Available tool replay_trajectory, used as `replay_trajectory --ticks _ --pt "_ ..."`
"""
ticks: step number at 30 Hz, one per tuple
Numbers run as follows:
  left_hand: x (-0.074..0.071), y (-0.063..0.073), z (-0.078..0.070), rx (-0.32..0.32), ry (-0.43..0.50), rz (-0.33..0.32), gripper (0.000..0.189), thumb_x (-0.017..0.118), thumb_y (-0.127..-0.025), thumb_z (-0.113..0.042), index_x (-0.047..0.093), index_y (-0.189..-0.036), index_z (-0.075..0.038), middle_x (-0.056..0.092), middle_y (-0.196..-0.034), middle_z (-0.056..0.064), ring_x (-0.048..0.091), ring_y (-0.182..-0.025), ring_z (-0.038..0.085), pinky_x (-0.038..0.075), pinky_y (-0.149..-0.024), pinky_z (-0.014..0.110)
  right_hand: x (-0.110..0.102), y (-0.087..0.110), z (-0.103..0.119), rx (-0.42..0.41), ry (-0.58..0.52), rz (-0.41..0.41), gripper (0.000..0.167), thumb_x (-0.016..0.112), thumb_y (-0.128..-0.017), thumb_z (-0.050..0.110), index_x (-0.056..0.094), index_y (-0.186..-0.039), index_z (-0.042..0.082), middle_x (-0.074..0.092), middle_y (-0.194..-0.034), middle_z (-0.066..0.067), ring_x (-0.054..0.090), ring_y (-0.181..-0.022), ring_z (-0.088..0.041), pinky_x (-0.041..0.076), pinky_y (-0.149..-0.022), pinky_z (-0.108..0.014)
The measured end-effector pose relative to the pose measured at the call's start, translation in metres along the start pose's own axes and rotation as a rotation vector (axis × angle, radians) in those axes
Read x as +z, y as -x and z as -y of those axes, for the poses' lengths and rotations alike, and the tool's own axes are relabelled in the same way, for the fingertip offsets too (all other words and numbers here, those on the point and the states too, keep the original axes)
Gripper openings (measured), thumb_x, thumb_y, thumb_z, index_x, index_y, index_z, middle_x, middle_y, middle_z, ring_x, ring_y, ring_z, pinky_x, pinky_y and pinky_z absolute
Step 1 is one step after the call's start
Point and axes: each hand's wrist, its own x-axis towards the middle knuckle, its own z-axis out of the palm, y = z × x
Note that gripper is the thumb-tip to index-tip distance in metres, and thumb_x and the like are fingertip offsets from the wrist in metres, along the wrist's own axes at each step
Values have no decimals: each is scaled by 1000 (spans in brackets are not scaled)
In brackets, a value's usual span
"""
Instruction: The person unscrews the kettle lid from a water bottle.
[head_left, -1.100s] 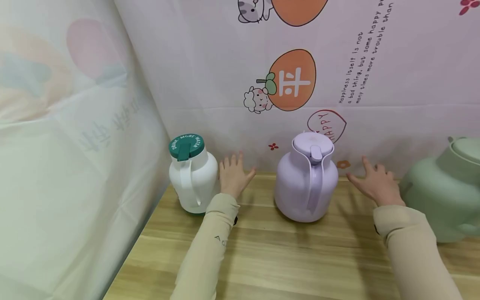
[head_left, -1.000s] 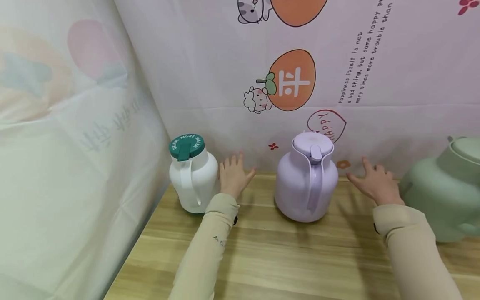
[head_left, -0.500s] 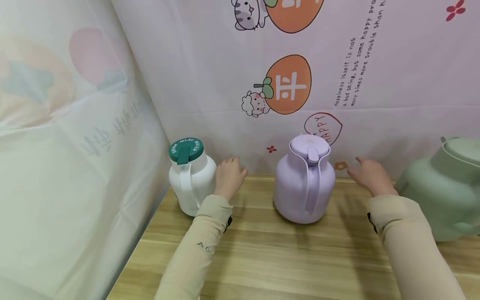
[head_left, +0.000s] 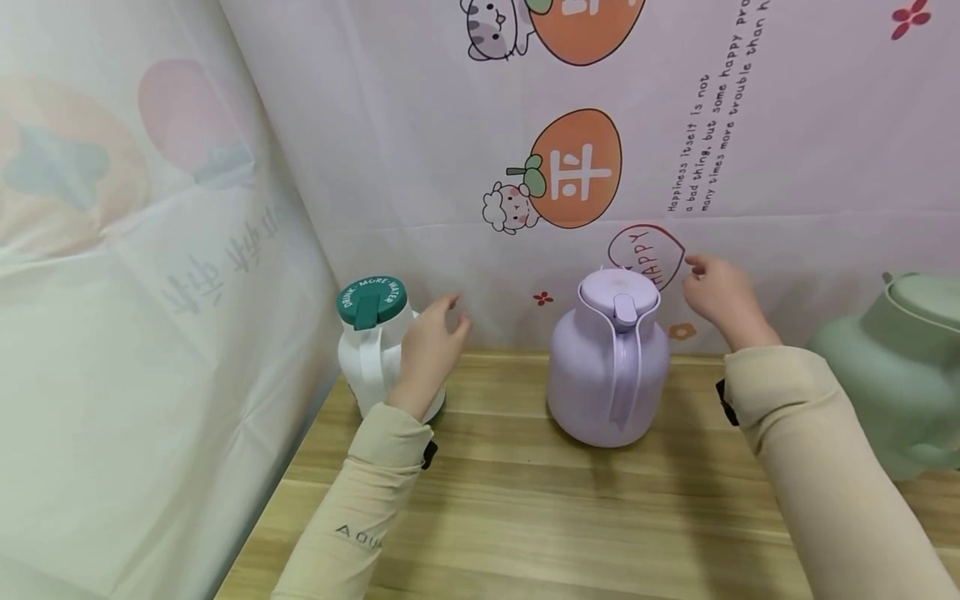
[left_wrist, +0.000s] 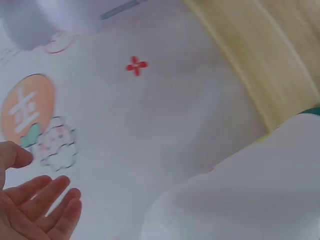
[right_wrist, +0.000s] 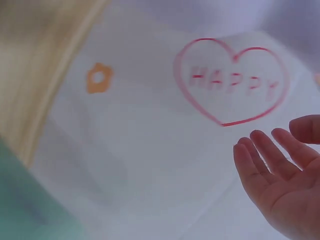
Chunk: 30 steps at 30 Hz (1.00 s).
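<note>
A purple jug [head_left: 609,375] with a flip lid stands upright on the wooden table, its handle facing me. To its left is a white jug [head_left: 372,367] with a dark green lid [head_left: 372,301] lettered "DRINK MORE WATER". My left hand [head_left: 431,350] is raised in front of the white jug's right side and partly hides it; in the left wrist view its fingers are loosely bent with nothing in them. My right hand [head_left: 722,300] hovers at the upper right of the purple jug, apart from it. The right wrist view shows that palm bare, fingers relaxed.
A large green jug [head_left: 896,375] stands at the right, partly behind my right sleeve [head_left: 817,433]. The wooden table [head_left: 525,517] meets a printed cloth wall [head_left: 420,167] at the back, and another cloth wall [head_left: 150,375] runs along the left.
Both hands have lifted from low beside the jugs. The left moved left across the white jug; the right rose toward the height of the purple jug's lid. The jugs stayed in place.
</note>
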Motion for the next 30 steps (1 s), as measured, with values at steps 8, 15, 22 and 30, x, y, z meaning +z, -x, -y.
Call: replay_trajectory --ticks 8,15,22,30 --pt "-29 25 11 18 176 -165 32 55 -92 -12 61 -122 -2 65 -120 15 62 -107 30 54 -89 41 -10 -7 49 -36 -62 24 53 30 -95 16 33 -145 -2 40 -141 -32 39 -127 -49 37 -102 -61" --pt "-53 37 30 -108 253 -258 35 57 -88 -9 56 -121 5 50 -120 23 51 -108 35 47 -94 46 -13 -4 91 -126 -47 48 52 39 -94 22 41 -142 -1 47 -139 -28 47 -125 -43 44 -96 -54" --pt "-62 44 58 -307 266 -168 52 58 -92 -23 39 -131 5 42 -124 22 42 -111 32 42 -94 43 -3 -3 134 -155 -72 127 55 47 -96 26 38 -143 1 42 -144 -27 43 -130 -43 37 -107 -57" --pt "-63 43 73 -442 307 68 58 51 -97 -35 37 -134 8 50 -127 27 50 -117 36 46 -101 48 27 -5 158 -183 -116 155 52 51 -95 25 42 -142 5 43 -144 -23 47 -128 -40 42 -105 -53"
